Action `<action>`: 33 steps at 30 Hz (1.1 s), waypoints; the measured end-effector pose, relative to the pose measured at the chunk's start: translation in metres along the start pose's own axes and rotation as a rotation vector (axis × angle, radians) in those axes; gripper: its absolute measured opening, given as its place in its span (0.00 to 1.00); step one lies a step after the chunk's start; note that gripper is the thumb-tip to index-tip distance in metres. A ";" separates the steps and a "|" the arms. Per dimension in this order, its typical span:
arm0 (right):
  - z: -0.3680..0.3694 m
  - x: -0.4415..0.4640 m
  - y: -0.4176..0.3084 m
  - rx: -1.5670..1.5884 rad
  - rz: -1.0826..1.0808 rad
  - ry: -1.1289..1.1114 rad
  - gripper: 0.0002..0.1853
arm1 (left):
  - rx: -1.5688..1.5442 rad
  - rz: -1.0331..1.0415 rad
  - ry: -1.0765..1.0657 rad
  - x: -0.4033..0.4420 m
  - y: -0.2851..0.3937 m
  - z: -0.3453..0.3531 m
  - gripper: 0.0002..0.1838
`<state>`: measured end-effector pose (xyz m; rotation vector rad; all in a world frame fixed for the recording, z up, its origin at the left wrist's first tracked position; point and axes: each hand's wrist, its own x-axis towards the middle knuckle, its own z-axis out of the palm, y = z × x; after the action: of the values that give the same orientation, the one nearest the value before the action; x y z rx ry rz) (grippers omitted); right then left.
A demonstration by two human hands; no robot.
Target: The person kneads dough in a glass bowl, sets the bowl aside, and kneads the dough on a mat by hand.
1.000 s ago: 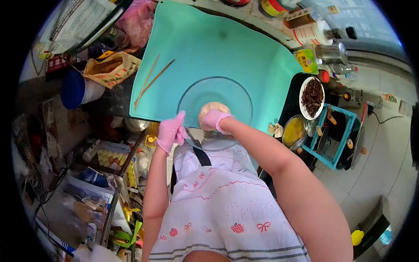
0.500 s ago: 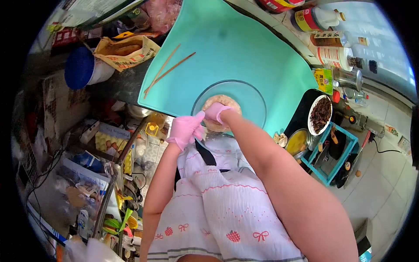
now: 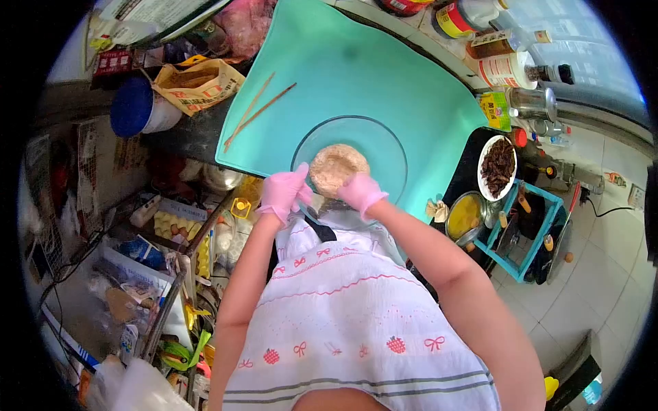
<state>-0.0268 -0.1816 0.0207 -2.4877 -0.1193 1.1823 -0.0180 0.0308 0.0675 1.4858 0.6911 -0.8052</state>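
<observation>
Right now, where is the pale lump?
In the head view, the pale lump sits inside the clear bowl, slightly above the picture's centre, with the right hand at its lower right and the left hand at its lower left.

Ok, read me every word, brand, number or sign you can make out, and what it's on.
No text reads with certainty.
Paper bag: red characters, too blurred to read.
Yellow packet: dark characters, too small to read.
White-labelled bottle: red print, too small to read.
Bottle with red-and-yellow label: too blurred to read.
</observation>
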 end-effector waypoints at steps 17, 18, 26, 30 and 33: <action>-0.006 0.079 -0.012 -0.030 0.093 -0.333 0.15 | 0.045 -0.074 0.001 0.002 0.005 -0.003 0.28; 0.001 0.083 -0.006 -0.031 0.032 -0.268 0.15 | 0.072 -0.067 0.008 0.000 0.008 -0.003 0.28; 0.009 0.029 0.017 0.587 -0.003 0.040 0.18 | 0.043 0.030 -0.002 -0.003 0.001 -0.001 0.29; -0.003 -0.004 -0.008 0.355 -0.052 -0.143 0.19 | 0.104 0.000 -0.010 -0.008 0.013 0.000 0.29; 0.010 0.006 -0.033 0.137 0.024 -0.289 0.20 | 0.090 -0.006 -0.017 -0.007 0.014 0.000 0.29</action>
<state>-0.0281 -0.1461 0.0230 -2.1954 -0.0820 1.5012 -0.0106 0.0304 0.0818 1.5569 0.6544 -0.8623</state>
